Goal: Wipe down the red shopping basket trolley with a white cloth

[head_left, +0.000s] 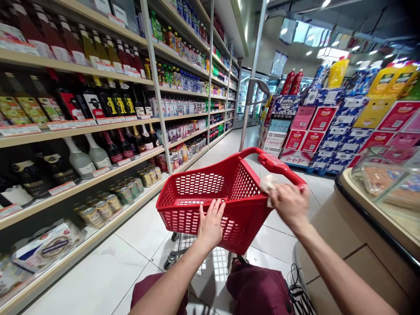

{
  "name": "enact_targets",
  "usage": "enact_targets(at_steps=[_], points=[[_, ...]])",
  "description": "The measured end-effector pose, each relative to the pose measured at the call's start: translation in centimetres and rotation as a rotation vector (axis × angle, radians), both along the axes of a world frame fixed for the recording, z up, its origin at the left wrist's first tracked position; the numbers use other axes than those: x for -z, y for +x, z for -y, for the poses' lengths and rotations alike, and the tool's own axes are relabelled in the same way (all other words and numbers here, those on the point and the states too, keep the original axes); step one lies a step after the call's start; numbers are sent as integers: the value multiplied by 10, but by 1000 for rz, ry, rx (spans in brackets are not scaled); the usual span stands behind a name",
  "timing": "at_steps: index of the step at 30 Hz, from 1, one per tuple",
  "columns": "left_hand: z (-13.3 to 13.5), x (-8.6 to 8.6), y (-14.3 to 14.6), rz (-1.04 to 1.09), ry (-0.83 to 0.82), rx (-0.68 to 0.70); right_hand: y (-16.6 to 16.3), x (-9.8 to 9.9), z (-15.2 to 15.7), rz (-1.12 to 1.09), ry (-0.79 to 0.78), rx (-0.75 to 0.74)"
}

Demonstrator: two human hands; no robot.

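A red plastic shopping cart [193,186] with a perforated basket stands sideways in front of me. My left hand [211,225] lies on the near side of the basket, its fingers stretched over the rim. In my right hand [292,205] is a crumpled white cloth [268,186], held at the basket's corner beside the red push handle [278,166]. The right fingers are closed and a little blurred by motion. The cart's basket has nothing visible in it. One black wheel [170,259] shows beneath it.
Bottle shelves [98,120] line the left side. Stacked cartons [311,131] stand on the right, behind a rounded display counter [361,227]. Black cables [298,291] lie on the tiled floor by the counter. A metal pole [254,65] rises beyond the cart.
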State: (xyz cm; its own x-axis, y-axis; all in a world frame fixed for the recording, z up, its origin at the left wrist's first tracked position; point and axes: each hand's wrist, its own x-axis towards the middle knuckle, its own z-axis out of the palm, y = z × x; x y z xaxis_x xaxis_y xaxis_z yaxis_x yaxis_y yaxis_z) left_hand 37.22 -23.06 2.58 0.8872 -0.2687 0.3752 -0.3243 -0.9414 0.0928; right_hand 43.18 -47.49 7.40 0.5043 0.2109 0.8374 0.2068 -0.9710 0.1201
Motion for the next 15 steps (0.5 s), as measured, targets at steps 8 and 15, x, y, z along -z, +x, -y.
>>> enact_targets(at_steps=[8, 15], points=[[2, -7, -3, 7, -120, -9, -21, 13, -75, -162, -61, -130], [49, -37, 20, 29, -380, 59, -29, 13, -60, -298, 71, -238]])
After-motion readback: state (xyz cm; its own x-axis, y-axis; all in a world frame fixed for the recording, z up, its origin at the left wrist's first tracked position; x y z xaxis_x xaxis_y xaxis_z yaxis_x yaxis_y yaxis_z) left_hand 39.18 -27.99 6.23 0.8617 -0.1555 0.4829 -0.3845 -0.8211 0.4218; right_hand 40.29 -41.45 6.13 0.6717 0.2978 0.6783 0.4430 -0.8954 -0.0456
